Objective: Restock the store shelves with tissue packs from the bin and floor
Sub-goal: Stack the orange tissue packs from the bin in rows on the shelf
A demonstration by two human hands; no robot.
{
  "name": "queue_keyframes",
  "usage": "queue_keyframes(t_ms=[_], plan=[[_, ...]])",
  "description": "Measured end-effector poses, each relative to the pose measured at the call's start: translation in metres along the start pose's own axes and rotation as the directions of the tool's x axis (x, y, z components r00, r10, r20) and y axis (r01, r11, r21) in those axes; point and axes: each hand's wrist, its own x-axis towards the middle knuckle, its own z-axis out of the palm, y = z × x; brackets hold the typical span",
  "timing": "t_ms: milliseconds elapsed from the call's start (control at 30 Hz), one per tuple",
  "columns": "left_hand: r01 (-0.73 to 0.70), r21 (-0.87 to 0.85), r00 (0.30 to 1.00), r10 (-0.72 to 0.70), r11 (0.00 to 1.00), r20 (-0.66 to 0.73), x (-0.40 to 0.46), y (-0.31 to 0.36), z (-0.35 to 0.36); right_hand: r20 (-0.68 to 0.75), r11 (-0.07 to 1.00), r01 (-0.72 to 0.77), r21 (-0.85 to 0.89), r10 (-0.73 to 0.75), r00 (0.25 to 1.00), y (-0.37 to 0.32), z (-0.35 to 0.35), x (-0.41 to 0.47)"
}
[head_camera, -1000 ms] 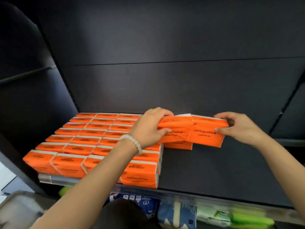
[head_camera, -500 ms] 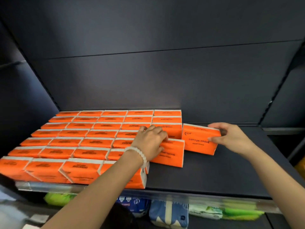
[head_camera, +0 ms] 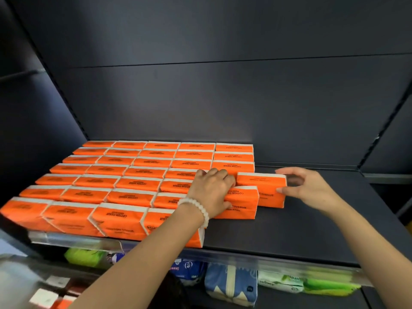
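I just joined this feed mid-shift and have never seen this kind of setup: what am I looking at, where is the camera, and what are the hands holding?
No machine here: a person works bare-handed, filmed by a camera worn on the head, looking down. The dark shelf carries rows of orange tissue packs. The left hand, with a bead bracelet, grips one pack at the block's right edge. The right hand pinches the end of another pack just behind it. Other packaged goods sit on the shelf below.
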Motion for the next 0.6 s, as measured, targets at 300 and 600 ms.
queue_keyframes(t_ms=[300,600], plan=[[-0.014,-0.046,0.997,0.017,0.999,0.077,0.006,-0.002,-0.001,-0.026,0.998,-0.038,0.043,0.039,0.999,0.009,0.02,-0.002],[-0.098,0.12,0.984,0.077,0.988,0.163,0.019,-0.003,-0.003,0.12,0.995,-0.027,0.099,0.015,0.993,0.008,0.04,-0.008]])
